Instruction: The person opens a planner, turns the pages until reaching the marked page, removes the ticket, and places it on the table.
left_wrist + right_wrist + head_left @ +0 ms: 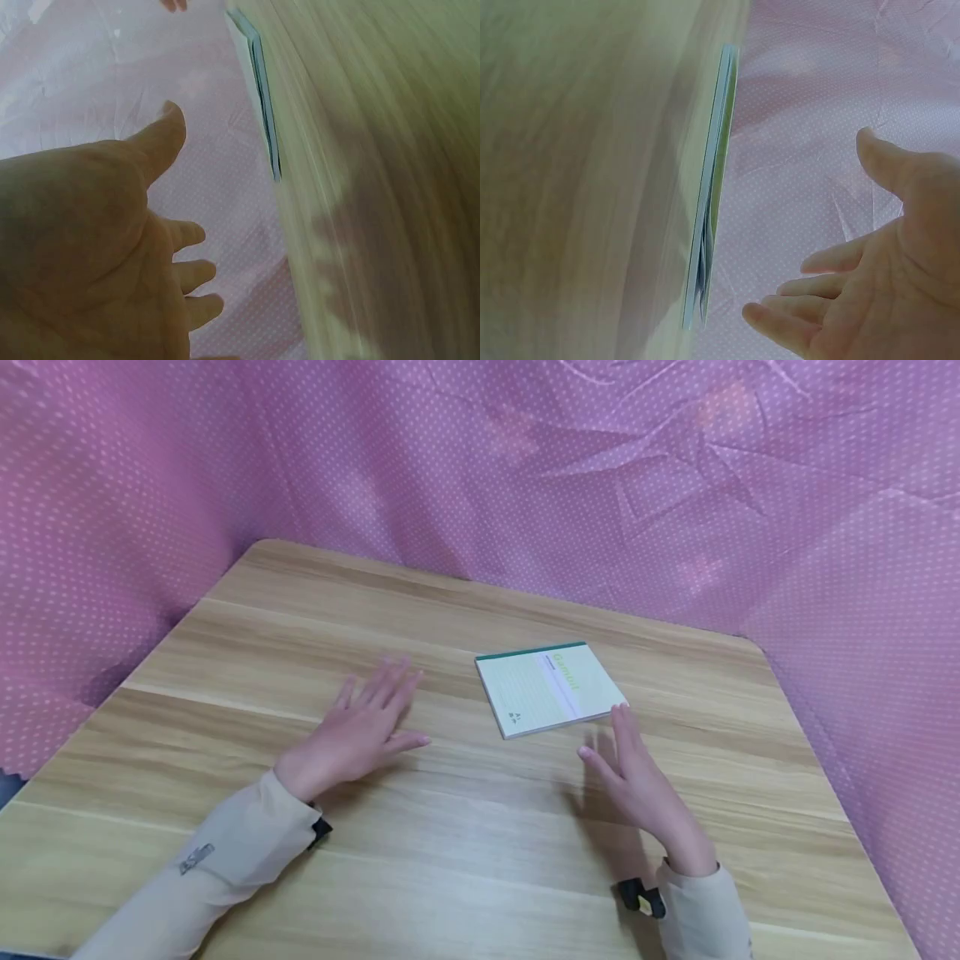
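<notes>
A closed notebook [551, 687] with a pale cover, a green spine strip and "Gambit" printed on it lies flat on the wooden table [450, 860]. To its left, my left hand [356, 731] hovers with fingers spread, holding nothing. My right hand [641, 781] is near the notebook's lower right corner, fingers extended and thumb apart; whether a fingertip touches the cover cannot be told from the head view. In the right wrist view the notebook [712, 187] shows its page edges, and the hand [885, 277] appears apart from it. The left wrist view also catches the notebook's edge [259, 94].
A pink dotted cloth [465, 468] hangs behind the table and along both sides. Both sleeves are beige, with a black device [641, 897] at the right wrist and another black piece [320, 832] at the left.
</notes>
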Available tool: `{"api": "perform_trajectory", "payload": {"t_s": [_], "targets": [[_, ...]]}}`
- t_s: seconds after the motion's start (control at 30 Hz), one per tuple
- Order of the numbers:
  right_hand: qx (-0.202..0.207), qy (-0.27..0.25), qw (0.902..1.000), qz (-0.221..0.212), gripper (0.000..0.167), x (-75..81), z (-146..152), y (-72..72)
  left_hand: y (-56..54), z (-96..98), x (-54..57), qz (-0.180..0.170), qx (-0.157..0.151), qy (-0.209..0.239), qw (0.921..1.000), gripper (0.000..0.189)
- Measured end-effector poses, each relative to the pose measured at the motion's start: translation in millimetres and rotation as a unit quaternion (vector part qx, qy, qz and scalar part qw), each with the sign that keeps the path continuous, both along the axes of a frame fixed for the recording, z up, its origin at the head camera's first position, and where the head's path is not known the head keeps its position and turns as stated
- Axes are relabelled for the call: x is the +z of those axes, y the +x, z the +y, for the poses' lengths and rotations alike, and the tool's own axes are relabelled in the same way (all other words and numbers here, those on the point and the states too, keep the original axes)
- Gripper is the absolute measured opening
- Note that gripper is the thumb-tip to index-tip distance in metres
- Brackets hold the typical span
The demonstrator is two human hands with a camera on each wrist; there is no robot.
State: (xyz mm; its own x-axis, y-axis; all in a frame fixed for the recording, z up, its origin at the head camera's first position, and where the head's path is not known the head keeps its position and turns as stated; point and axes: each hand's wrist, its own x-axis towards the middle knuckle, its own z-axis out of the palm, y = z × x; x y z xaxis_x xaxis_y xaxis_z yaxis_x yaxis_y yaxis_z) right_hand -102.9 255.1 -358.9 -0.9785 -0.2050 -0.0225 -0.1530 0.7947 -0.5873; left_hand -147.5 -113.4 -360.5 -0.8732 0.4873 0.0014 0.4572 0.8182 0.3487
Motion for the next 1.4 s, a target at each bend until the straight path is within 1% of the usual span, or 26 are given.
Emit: {"api": "perform_trajectory", "payload": {"t_s": [0.1,0.2,0.3,0.43,0.5,0.57,0.67,0.73,0.8,0.83,0.97,1.1,1.2,1.27,1.4], "targets": [[0.006,-0.025,0.9996,-0.006,0.084,0.0,2,-1.9,-1.9,3.8,-0.6,-0.030,-0.019,0.020,0.9992,0.084],[0.008,-0.061,0.9979,-0.022,0.082,0.6,3,-4.2,-5.4,7.4,-1.1,-0.051,-0.042,0.032,0.9973,0.083],[0.002,-0.097,0.9940,-0.052,0.079,1.0,5,-7.0,-10.1,11.5,-1.5,-0.063,-0.066,0.041,0.9950,0.080],[-0.026,-0.109,0.9884,-0.103,0.081,2.6,8,-9.2,-18.5,18.5,-2.6,-0.089,-0.083,0.057,0.9909,0.077],[-0.038,-0.109,0.9858,-0.122,0.084,2.6,10,-10.1,-24.1,22.7,-3.7,-0.111,-0.083,0.069,0.9880,0.076],[-0.045,-0.108,0.9843,-0.132,0.084,1.2,13,-11.2,-31.0,26.6,-5.7,-0.131,-0.082,0.081,0.9846,0.075],[-0.052,-0.109,0.9832,-0.137,0.077,-2.0,16,-14.0,-43.4,31.4,-9.1,-0.158,-0.083,0.101,0.9788,0.072],[-0.056,-0.117,0.9817,-0.139,0.071,-4.2,19,-16.4,-52.2,34.3,-10.1,-0.172,-0.086,0.117,0.9744,0.069],[-0.058,-0.134,0.9782,-0.148,0.070,-5.7,21,-19.1,-61.4,37.2,-11.7,-0.183,-0.089,0.129,0.9706,0.067],[-0.058,-0.146,0.9758,-0.152,0.073,-6.4,23,-20.3,-65.7,38.8,-12.1,-0.189,-0.090,0.134,0.9688,0.066],[-0.057,-0.196,0.9631,-0.175,0.082,-8.4,27,-25.7,-83.8,47.4,-17.3,-0.193,-0.090,0.148,0.9659,0.059],[-0.066,-0.246,0.9470,-0.196,0.082,-10.4,31,-31.8,-99.5,58.8,-20.6,-0.176,-0.086,0.152,0.9686,0.055],[-0.070,-0.277,0.9365,-0.203,0.077,-12.7,33,-34.9,-107.1,66.9,-20.7,-0.174,-0.078,0.150,0.9702,0.056],[-0.068,-0.288,0.9330,-0.205,0.077,-14.1,34,-35.9,-110.9,71.2,-20.7,-0.176,-0.072,0.152,0.9698,0.055],[-0.065,-0.304,0.9290,-0.201,0.072,-17.2,35,-38.8,-118.2,78.4,-21.3,-0.176,-0.066,0.156,0.9698,0.053]]}}
